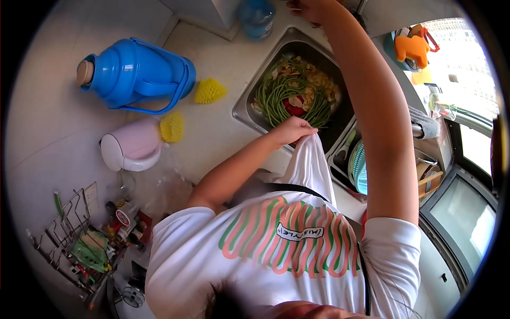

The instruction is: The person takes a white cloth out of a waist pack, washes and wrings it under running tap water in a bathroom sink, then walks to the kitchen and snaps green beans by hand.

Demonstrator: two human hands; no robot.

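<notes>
My left hand [293, 131] is closed on the hem of the white T-shirt [307, 162], pulling the cloth out to a point at the sink's near edge. My right arm reaches across the sink, and my right hand [311, 10] is at the top edge of the view, close to a metal tap [362, 7]. Only some of its fingers show, so its grip is unclear. Below in the metal sink [249, 98] lie long green beans [279, 98], pale peelings or leaves [321, 85] and something red [294, 106].
On the counter left of the sink are a blue thermos flask [133, 74], a pink kettle [130, 146] and two yellow nets [210, 91]. A blue-tinted plastic bottle [256, 20] stands behind. A turquoise basket [359, 167] sits in the second basin. An open window [462, 212] is at right.
</notes>
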